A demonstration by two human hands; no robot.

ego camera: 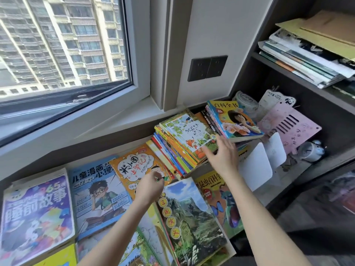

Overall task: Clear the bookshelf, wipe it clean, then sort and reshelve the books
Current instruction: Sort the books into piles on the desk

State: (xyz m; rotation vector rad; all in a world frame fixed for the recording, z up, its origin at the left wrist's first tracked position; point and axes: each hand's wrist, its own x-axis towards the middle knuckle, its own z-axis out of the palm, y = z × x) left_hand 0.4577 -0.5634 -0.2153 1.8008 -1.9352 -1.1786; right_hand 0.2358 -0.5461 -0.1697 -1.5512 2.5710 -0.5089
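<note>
Children's books lie spread over a desk under the window. My right hand (222,156), fingers straight, rests against the near edge of a slanted pile of thin picture books (184,143) topped by a fox cover. My left hand (149,186) hovers with curled fingers over the orange comic book (134,166); whether it holds anything is unclear. A landscape-cover book (190,217) lies between my forearms. An encyclopedia with a girl on its cover (236,120) tops another pile behind.
A purple storybook (36,212) and a blue comic book (96,194) lie at left. White bookends (255,166), a pink board (290,127) and a small clock (311,150) stand in the shelf bay at right. Stacked papers (307,54) fill the upper shelf.
</note>
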